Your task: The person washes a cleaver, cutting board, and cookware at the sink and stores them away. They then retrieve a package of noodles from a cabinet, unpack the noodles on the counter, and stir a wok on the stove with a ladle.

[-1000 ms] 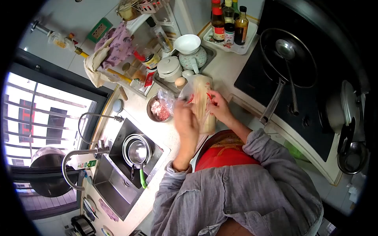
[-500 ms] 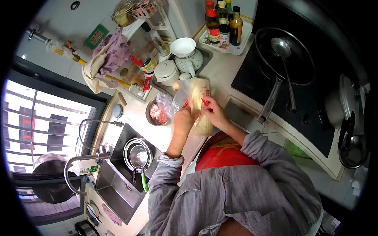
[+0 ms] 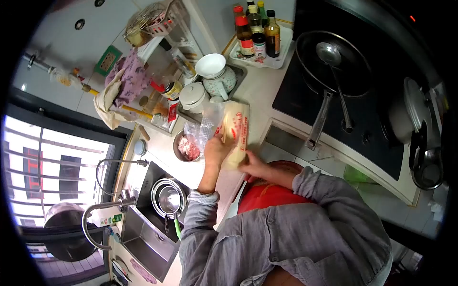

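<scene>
A long pack of dried noodles (image 3: 237, 126) in clear plastic with red print lies at the counter's front edge. My left hand (image 3: 217, 150) is closed on the pack's left side, gripping the loose plastic wrap. At the near end, my right hand (image 3: 256, 165) holds the pack's lower right corner, its thumb on the edge and its other fingers partly hidden. Just left of the pack stands a metal bowl (image 3: 177, 153) of raw meat pieces (image 3: 190, 148), with a crumpled clear bag over its rim.
Behind the noodles are a white lidded pot (image 3: 192, 97) and a flowered jug (image 3: 220, 83) on a tray. The sink (image 3: 149, 240) holds nested pans (image 3: 169, 199). On the right, a frying pan (image 3: 355, 57) with a ladle (image 3: 329, 54) sits on the stove. Sauce bottles (image 3: 244, 38) stand at the back.
My right hand has moved down from the pack's middle to its near end. The printed side of the pack now shows more. My left hand has shifted slightly left and down.
</scene>
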The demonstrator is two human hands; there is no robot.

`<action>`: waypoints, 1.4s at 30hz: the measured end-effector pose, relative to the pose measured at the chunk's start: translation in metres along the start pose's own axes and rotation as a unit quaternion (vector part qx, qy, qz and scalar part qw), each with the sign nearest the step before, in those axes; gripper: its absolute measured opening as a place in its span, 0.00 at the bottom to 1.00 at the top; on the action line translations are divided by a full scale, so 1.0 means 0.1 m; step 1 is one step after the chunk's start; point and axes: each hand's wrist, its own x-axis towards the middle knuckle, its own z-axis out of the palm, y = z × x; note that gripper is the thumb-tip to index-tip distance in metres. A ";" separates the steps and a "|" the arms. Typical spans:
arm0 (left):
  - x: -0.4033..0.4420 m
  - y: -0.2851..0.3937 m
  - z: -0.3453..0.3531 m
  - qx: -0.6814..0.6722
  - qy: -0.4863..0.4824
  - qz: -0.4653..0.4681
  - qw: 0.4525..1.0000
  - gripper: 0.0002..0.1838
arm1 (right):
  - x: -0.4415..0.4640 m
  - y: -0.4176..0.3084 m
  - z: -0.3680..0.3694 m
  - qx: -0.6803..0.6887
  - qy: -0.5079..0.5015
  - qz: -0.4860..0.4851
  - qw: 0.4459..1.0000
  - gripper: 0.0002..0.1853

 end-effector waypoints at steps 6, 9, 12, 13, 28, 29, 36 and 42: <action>-0.12 -0.22 -0.05 0.074 0.058 0.081 0.992 0.23 | -0.12 -0.11 0.22 -0.044 -0.092 0.040 0.994 0.41; -0.10 -0.26 0.02 0.043 0.051 0.062 0.996 0.20 | -0.06 0.02 0.04 -0.093 -0.082 -0.030 0.992 0.38; -0.17 -0.18 -0.01 0.068 0.061 0.069 0.993 0.17 | 0.02 0.17 -0.20 -0.050 -0.024 -0.020 0.998 0.23; -0.19 -0.18 0.01 0.058 0.079 0.071 0.993 0.16 | -0.03 0.16 -0.31 -0.024 -0.013 -0.014 1.000 0.21; -0.74 0.35 0.00 -0.229 0.347 0.085 0.905 0.07 | -1.68 -0.70 -1.69 0.468 0.323 -0.293 0.769 0.19; -0.79 0.40 0.02 -0.242 0.339 0.084 0.905 0.08 | -1.65 -0.77 -1.71 0.490 0.293 -0.306 0.762 0.18; -1.18 0.32 0.18 -0.363 0.270 0.005 0.892 0.09 | -1.56 -0.87 -2.22 0.549 0.207 -0.316 0.746 0.16; -1.31 0.99 0.37 -0.453 0.137 0.019 0.881 0.10 | -1.87 -0.74 -2.31 0.286 0.366 -0.286 0.838 0.37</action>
